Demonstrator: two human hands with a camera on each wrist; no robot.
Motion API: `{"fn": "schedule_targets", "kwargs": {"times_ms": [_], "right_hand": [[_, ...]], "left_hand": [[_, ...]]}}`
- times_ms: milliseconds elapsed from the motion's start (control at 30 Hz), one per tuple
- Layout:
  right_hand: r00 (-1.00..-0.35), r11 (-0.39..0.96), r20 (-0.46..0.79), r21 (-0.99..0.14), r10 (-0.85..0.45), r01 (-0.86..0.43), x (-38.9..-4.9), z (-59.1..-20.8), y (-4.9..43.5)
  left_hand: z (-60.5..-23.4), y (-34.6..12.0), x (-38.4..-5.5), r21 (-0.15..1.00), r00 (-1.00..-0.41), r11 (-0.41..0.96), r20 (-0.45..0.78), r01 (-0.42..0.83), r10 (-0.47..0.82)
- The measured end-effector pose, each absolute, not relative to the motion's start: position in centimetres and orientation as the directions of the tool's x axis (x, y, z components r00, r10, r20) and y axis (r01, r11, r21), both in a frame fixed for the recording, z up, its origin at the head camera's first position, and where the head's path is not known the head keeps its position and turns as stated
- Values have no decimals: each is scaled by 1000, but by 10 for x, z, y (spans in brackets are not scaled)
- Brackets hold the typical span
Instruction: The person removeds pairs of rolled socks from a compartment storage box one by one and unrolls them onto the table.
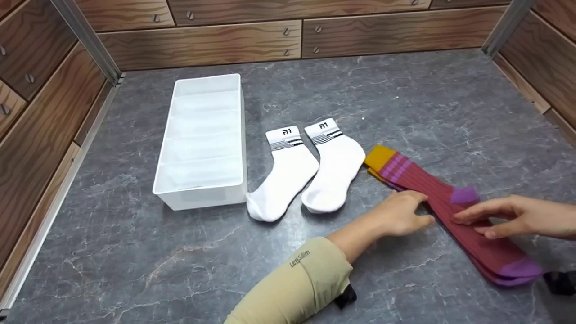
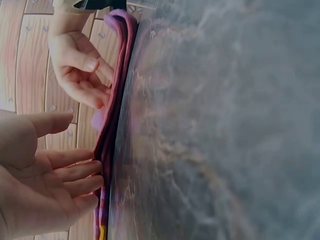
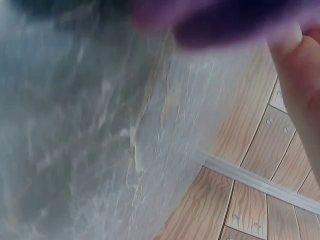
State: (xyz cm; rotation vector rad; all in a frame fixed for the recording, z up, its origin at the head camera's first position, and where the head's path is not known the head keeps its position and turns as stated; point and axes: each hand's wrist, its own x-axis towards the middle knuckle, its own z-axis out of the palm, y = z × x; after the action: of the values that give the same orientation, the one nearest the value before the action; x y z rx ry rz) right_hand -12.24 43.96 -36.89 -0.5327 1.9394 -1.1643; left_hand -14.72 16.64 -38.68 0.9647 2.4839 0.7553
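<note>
A pair of long dark-red socks (image 1: 463,225), one stacked on the other, lies slantwise on the grey surface, with mustard cuffs and purple heels and toes. My left hand (image 1: 402,213) touches the leg part near the striped cuff; in the left wrist view its fingers (image 2: 75,172) are extended against the socks' edge. Loosely bent, my right hand (image 1: 526,218) rests its fingertips on the upper sock past the heel. Part of a purple toe (image 3: 225,25) looms blurred in the right wrist view, beside a finger (image 3: 300,75).
Two white ankle socks (image 1: 288,173) with black stripes and lettering lie flat side by side, left of the red pair. Left of them stands a white plastic box (image 1: 209,195) divided into several compartments. Wood-patterned walls (image 1: 202,42) border the surface at the back and sides.
</note>
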Motion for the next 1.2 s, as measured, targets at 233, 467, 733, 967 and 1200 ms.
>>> {"fn": "schedule_targets", "kwargs": {"times_ms": [233, 467, 733, 967, 1200], "right_hand": [[-552, 439, -444, -886, -706, 151, -121, -371, 423], [-527, 273, -250, -961, -813, 35, -121, -377, 412], [-772, 426, -110, -877, -626, -221, -140, -359, 413], [-855, 532, -148, -830, -497, -166, -175, -367, 400], [-797, 574, -302, -816, -524, -68, -197, -370, 385]], "left_hand": [[-389, 160, -159, 637, -740, 606, -80, 477, 667], [-389, 154, -164, 671, -777, 601, -58, 435, 627], [-376, 145, -141, 713, -782, 537, 25, 450, 623], [-372, 163, -104, 676, -501, 426, -96, 602, 860], [-382, 178, -93, 630, -387, 449, -244, 634, 889]]}}
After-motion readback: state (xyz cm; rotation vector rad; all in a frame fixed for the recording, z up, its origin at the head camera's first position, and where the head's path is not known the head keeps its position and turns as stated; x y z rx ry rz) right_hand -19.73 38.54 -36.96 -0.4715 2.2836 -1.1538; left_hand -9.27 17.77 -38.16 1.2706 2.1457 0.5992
